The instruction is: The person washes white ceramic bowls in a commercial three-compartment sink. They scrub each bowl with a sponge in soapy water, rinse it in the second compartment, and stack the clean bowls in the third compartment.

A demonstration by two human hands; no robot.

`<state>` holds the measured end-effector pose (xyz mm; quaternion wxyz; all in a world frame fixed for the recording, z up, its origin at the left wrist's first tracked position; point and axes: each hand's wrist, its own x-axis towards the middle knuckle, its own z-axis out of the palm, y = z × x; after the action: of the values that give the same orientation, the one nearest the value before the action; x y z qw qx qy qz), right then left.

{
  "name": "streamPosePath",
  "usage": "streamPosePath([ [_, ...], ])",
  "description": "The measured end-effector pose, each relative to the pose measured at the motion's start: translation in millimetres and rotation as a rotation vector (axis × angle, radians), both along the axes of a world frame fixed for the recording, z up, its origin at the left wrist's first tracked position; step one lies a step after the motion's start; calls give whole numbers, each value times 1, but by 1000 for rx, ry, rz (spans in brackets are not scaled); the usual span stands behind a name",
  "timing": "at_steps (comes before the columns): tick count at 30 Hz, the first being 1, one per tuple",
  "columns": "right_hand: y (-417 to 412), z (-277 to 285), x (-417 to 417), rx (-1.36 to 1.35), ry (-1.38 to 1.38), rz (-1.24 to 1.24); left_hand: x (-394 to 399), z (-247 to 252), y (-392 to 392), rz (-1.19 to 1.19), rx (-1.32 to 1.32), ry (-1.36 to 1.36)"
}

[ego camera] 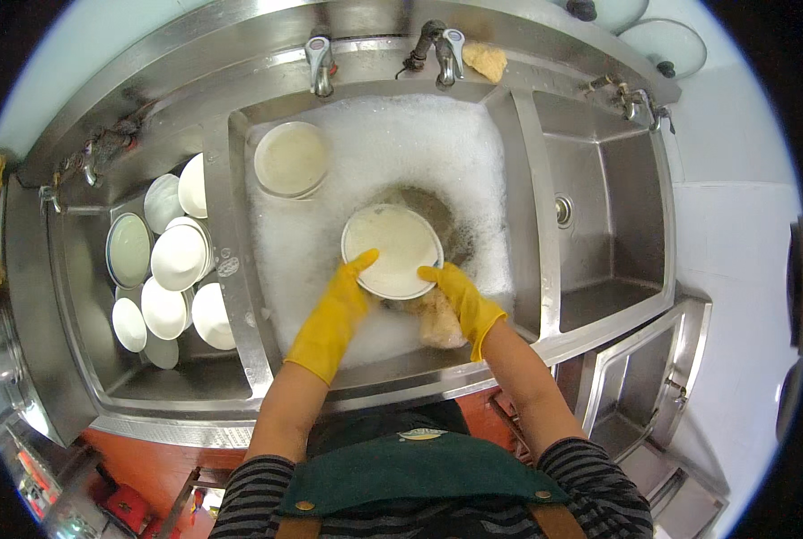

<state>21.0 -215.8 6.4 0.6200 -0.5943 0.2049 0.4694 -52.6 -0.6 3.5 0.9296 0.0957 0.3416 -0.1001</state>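
Observation:
A round white plate (pixel 393 239) with a dark rim line is held between my hands over the foamy middle sink basin (pixel 526 269). My left hand (pixel 337 306), in a yellow rubber glove, grips its lower left rim with the thumb on top. On the lower right rim, my right hand (pixel 462 300) in a matching glove does the same. A pale yellow sponge (pixel 442 327) hangs or floats just beside my right hand; whether the fingers touch it is hidden. Another round plate (pixel 292 160) lies among the suds at the basin's upper left.
Several white bowls (pixel 179 258) and a greenish plate (pixel 129 250) stand in the left basin. To the right is another steel basin (pixel 580 269) with a drain. Taps (pixel 320 64) line the back ledge, where a second sponge (pixel 486 60) rests. Glass lids (pixel 667 57) sit behind.

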Motion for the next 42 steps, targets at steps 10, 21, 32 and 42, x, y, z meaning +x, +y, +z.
streamPosePath([
  [10,66,56,32,-70,-913,482,7,-9,14,-113,659,-23],
  [21,86,5,30,-510,-811,706,-3,-54,19,-445,678,403],
  [32,114,92,49,-210,-766,1392,-40,-84,40,-327,472,140],
  [42,87,31,14,-753,-906,1457,-7,-19,22,-108,619,287],
])
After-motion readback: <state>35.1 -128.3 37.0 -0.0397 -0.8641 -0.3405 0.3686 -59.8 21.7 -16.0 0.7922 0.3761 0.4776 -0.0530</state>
